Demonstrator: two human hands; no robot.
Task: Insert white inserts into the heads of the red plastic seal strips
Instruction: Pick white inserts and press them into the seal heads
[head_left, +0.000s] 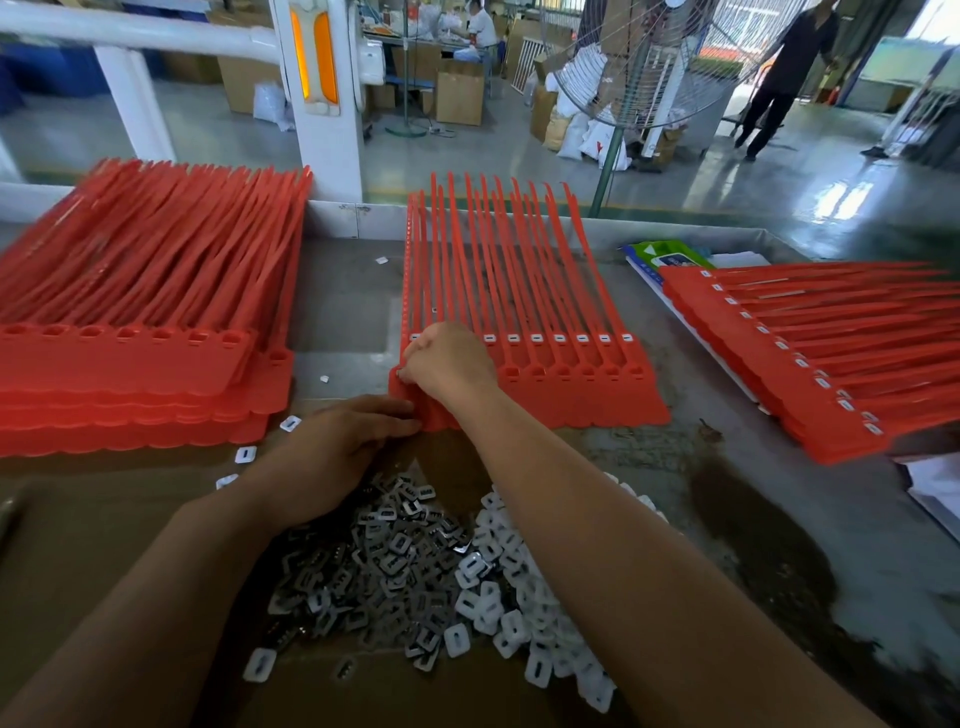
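A sheet of joined red seal strips (550, 374) lies in the middle of the bench, tails pointing away, on top of another sheet. Several heads in its upper row hold white inserts (558, 339). My right hand (449, 364) is curled over the leftmost heads, fingertips pinching something small and white at the sheet's left corner. My left hand (337, 447) lies flat beside it, its fingers pressing on the sheet's near left edge. A heap of loose white inserts (498, 597) sits on cardboard below my arms.
A tall stack of red strip sheets with vacant heads (135, 358) stands at the left. A stack with inserts fitted (810, 353) lies at the right. A few stray inserts (245, 454) lie on the cardboard. A standing fan (623, 78) and people are beyond the bench.
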